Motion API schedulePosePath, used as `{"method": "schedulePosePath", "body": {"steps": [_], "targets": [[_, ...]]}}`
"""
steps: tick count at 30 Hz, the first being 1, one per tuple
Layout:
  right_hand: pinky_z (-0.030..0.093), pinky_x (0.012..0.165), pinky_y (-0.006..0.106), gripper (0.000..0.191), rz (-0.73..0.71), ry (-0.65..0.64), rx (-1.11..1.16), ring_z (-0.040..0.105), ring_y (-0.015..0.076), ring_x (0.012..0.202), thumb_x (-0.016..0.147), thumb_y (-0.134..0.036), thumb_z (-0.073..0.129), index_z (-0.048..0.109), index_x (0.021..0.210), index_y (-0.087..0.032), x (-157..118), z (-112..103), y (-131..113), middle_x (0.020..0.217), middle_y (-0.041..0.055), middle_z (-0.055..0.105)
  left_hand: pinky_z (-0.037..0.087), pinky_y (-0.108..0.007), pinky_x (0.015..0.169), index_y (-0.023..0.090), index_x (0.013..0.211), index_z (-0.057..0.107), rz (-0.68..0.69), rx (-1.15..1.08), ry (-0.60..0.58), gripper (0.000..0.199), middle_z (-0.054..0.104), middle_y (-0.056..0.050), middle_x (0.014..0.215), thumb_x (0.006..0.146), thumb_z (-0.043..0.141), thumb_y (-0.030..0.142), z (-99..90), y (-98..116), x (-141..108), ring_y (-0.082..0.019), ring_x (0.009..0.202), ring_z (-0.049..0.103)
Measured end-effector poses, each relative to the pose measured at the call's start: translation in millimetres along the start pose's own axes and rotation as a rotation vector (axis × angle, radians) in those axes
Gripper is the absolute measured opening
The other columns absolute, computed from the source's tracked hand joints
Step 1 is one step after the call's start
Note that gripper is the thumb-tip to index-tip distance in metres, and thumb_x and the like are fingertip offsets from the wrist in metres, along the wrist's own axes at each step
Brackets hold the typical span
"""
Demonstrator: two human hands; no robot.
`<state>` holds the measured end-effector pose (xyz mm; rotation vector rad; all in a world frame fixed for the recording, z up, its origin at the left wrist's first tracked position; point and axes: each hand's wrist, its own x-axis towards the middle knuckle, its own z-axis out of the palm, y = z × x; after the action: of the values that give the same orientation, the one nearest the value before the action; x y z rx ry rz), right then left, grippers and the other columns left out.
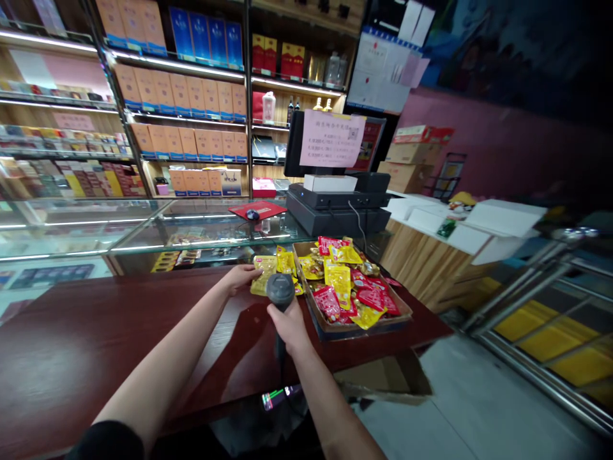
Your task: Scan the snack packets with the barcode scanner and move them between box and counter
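Yellow snack packet [263, 276] lies gripped by the left hand's [238, 278] closed fingers near the worktop's [71, 338] far edge, beside a cardboard tray [352, 332] of foil packets [340, 287]; the right hand [290, 326] clamps a grey handheld barcode scanner [280, 289] just beside it

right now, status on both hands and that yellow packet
Left hand holding yellow snack packet. Right hand gripping dark grey handheld scanner, head beside packet. Cardboard tray of packets to the right.
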<state>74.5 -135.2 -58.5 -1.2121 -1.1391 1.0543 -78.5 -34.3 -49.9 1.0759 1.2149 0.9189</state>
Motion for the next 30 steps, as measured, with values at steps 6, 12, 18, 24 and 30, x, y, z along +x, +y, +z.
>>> {"method": "schedulePosePath", "body": {"steps": [6,12,18,24,30], "targets": [[0.048,0.071,0.027,0.026,0.051,-0.05,0.139,0.064,0.0193,0.078,0.06,-0.026,0.062,0.067,0.084,-0.015,33,-35,-35,0.079,0.0029,0.071,0.053,-0.028,0.071,0.013,0.091,0.07,-0.054,-0.041,-0.228,0.037,0.072,-0.01,0.088,0.064,0.078,0.037,32.0,20,-17,-0.019,0.078,0.067],[0.043,0.057,0.024,0.027,0.105,0.021,0.208,0.059,0.0144,0.059,0.054,-0.024,0.064,0.068,0.08,-0.015,64,-82,-69,0.06,-0.001,0.064,0.056,-0.029,0.071,0.009,0.087,0.067,-0.119,-0.214,-0.263,0.014,0.071,-0.012,0.085,0.076,0.068,0.017,81.0,55,-4,-0.018,0.075,0.068],[0.045,0.058,0.025,0.031,0.034,0.09,0.184,0.06,0.0153,0.06,0.054,-0.024,0.066,0.068,0.084,-0.013,102,-128,-88,0.063,0.0003,0.067,0.054,-0.027,0.074,0.011,0.087,0.066,-0.03,-0.248,-0.338,0.009,0.07,-0.01,0.089,0.08,0.063,0.015,128.2,89,20,-0.015,0.076,0.067],[0.047,0.056,0.025,0.028,0.025,0.011,0.203,0.06,0.0145,0.054,0.056,-0.022,0.066,0.067,0.082,-0.013,150,-156,-100,0.06,0.0005,0.067,0.053,-0.028,0.076,0.01,0.076,0.065,-0.012,-0.274,-0.314,0.007,0.069,-0.008,0.078,0.08,0.06,0.012,164.7,116,52,-0.013,0.067,0.064],[0.046,0.055,0.023,0.021,0.079,0.026,0.183,0.06,0.0134,0.053,0.054,-0.019,0.065,0.065,0.074,-0.014,181,-166,-94,0.058,-0.0002,0.066,0.052,-0.029,0.077,0.01,0.082,0.067,0.004,-0.215,-0.236,0.007,0.07,-0.009,0.083,0.076,0.066,0.014,172.2,123,75,-0.015,0.075,0.065]]}}
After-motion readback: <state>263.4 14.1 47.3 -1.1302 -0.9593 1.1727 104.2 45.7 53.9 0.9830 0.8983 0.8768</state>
